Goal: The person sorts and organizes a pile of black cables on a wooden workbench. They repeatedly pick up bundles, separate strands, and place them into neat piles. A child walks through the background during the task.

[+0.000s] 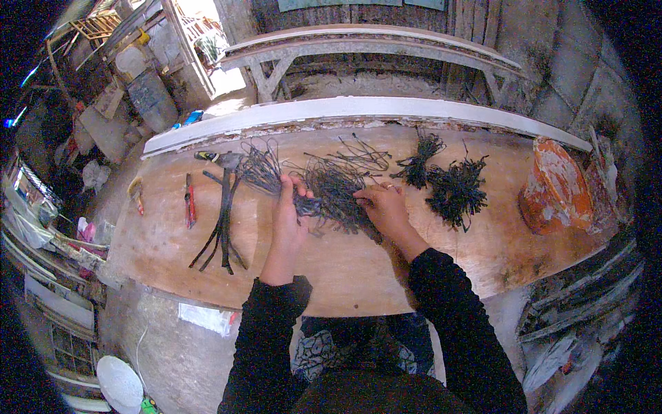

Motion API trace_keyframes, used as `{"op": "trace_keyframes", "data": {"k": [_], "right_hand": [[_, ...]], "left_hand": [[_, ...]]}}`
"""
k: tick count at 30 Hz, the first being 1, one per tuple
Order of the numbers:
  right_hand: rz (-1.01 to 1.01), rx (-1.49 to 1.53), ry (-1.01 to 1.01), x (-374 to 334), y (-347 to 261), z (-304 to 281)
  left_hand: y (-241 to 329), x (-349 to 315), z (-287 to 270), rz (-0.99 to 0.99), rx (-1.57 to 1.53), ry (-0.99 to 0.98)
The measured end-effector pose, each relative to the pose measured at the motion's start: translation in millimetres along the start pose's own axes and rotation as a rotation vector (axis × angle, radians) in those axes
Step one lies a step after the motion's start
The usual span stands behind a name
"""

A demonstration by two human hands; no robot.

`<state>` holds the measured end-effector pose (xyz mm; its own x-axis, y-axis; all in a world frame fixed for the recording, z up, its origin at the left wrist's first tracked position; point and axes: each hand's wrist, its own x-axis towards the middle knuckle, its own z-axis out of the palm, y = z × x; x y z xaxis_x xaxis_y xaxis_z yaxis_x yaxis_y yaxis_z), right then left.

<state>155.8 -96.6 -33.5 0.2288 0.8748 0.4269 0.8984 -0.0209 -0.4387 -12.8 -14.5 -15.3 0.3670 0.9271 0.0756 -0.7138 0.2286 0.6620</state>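
My left hand point(289, 214) is closed round a bundle of thin dark cords point(258, 169), whose looped ends fan out past the thumb. To its right, a loose heap of similar dark cords point(334, 190) lies on the wooden table point(331, 276). At that heap's right edge, my right hand point(387, 209) has thumb and forefinger pinched together on cord strands. Beyond my right hand lie two tied-looking bunches of dark cord, a smaller bunch point(420, 160) and a fuller bunch point(458, 190). A few stray cords point(362, 153) stretch along the far side.
Flat black strips point(223, 224) lie left of my left hand, below a hammer-like tool point(215, 159). Red-handled pliers point(189, 203) and a brush point(136, 194) are farther left. A paint-smeared orange bucket point(555, 186) stands at right. A white board point(358, 107) borders the far edge.
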Motion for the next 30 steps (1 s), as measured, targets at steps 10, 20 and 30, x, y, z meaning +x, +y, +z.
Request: {"op": "trace_keyframes", "data": {"k": [10, 20, 30], "right_hand": [[0.218, 0.692, 0.221, -3.2, 0.8, -0.4], [0.096, 0.946, 0.046, -24.2, -40.3, -4.3], [-0.070, 0.217, 0.223, -5.2, -5.6, -11.7]], "left_hand": [[-4.4, 2.5, -5.1, 0.021, 0.145, 0.069], [-28.6, -20.0, 20.4, 0.179, 0.858, -0.210], [-7.2, -16.5, 18.4, -0.103, 0.276, -0.065]]}}
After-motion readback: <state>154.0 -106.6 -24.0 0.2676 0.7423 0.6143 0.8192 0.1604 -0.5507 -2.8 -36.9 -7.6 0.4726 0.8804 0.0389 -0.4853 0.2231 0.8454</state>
